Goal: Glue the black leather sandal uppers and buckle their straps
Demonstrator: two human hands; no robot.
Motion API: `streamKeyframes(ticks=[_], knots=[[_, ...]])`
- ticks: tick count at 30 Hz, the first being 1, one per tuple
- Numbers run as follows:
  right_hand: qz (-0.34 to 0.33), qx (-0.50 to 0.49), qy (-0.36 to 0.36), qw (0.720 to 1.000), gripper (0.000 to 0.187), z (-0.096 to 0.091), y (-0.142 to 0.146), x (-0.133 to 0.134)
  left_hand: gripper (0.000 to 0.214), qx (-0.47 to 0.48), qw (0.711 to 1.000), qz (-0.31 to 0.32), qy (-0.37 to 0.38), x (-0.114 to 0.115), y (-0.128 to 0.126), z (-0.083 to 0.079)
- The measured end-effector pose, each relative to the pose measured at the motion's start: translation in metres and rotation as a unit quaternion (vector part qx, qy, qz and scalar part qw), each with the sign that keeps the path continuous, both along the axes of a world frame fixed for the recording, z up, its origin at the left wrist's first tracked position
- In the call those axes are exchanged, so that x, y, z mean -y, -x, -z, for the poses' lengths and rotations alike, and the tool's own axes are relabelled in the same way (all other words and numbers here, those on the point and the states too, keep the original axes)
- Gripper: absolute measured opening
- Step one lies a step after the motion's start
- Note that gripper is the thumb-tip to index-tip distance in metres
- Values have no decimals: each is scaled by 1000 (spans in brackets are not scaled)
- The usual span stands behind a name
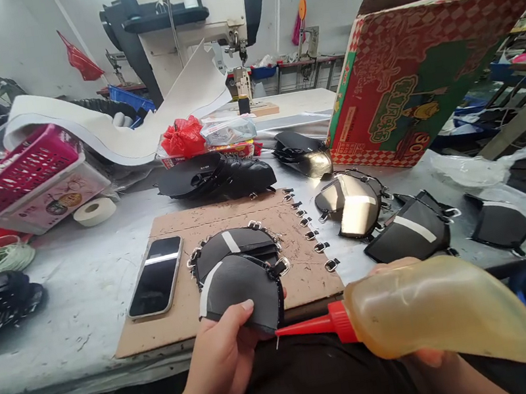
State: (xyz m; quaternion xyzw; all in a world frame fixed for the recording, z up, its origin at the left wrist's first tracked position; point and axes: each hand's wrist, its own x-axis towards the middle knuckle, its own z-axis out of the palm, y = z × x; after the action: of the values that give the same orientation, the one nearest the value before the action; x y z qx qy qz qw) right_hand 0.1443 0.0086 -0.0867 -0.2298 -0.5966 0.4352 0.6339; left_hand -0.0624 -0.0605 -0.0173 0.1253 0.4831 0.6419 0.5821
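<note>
— Where's the black piece (241, 293)?
— Over the near edge of the cardboard (305, 277), pinched in the left hand (221, 357).
— And the right hand (394, 265)?
— Wrapped around the glue bottle (436, 313), red nozzle (308, 327) at the piece's edge. A phone (156, 276) lies on the cardboard's left part.

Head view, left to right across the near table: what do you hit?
green cord coil → phone → held black piece → squeeze bottle
</note>
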Motion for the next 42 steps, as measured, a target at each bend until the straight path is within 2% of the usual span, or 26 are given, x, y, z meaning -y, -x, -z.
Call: streamKeyframes(ticks=[3,5,7,10,12,15,18,22,27,31,34,39,42], knots=[[13,-60,-4,998,64,-3,1,-2,51,9,1000,16,-23,0,8,5],[28,-87,-10,996,55,-7,2,-4,52,73,997,10,-19,-3,16,9],[32,-109,-10,993,44,-12,3,-4,45,120,992,-22,22,-6,24,11],[9,-124,-6,992,32,-23,6,-5,19,59,991,-89,75,-8,32,10],[-1,-138,-8,990,28,-32,7,-8,24,-24,994,-90,61,-7,37,4],[-9,-159,-12,987,27,-42,9,-14,34,-118,993,19,15,-7,48,-11],[-5,-163,-17,986,31,-49,9,-20,35,-181,970,161,-6,-15,61,-26],[6,-137,-31,990,34,-50,8,-25,33,-244,917,316,12,-28,71,-41],[3,-101,-54,993,35,-44,7,-29,31,-282,842,460,-6,-38,67,-49],[-47,-46,-63,996,28,-39,4,-34,28,-322,794,516,-17,-43,60,-53],[-39,-22,-66,997,33,-38,3,-36,27,-335,781,526,-27,-45,56,-55],[-18,39,-106,993,31,-39,-1,-35,27,-363,760,537,-40,-47,54,-56],[-7,51,-103,993,29,-38,-2,-33,28,-390,754,527,-35,-48,56,-55]])
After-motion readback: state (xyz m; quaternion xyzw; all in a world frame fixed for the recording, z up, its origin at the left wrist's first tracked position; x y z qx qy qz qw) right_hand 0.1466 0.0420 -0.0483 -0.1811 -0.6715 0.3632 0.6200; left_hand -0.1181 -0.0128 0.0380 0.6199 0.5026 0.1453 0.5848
